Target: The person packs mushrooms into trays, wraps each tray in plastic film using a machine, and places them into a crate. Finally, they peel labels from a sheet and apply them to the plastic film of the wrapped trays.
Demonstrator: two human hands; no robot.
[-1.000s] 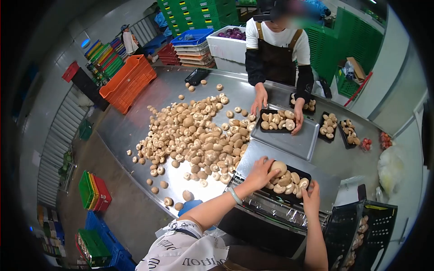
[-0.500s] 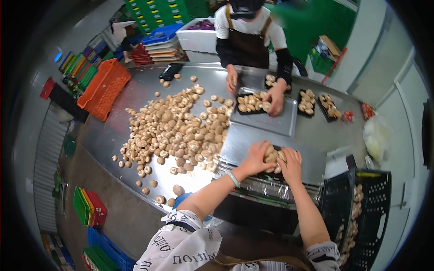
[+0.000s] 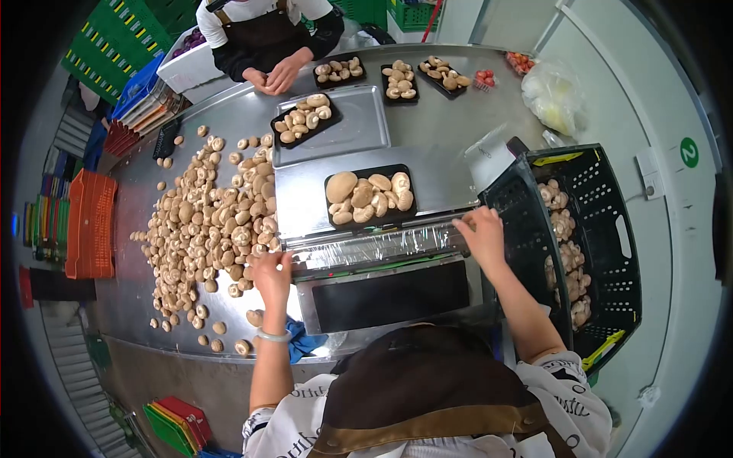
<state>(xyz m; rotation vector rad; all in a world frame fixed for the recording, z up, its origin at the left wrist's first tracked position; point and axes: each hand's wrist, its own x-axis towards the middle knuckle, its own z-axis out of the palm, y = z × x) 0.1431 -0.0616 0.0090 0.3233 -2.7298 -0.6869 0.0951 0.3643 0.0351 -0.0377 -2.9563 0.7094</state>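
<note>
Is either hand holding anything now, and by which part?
The left hand and right hand are at opposite ends of the clear film; whether they grip its edge cannot be told.

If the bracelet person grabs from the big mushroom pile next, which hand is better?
Probably the left hand: it is beside the mushroom pile, while the right hand is near the clear film's far end.

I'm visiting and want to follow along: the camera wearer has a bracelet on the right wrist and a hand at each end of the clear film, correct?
The head view shows the bracelet on the left wrist, not the right. The left hand and right hand are at the clear film's ends.
</note>
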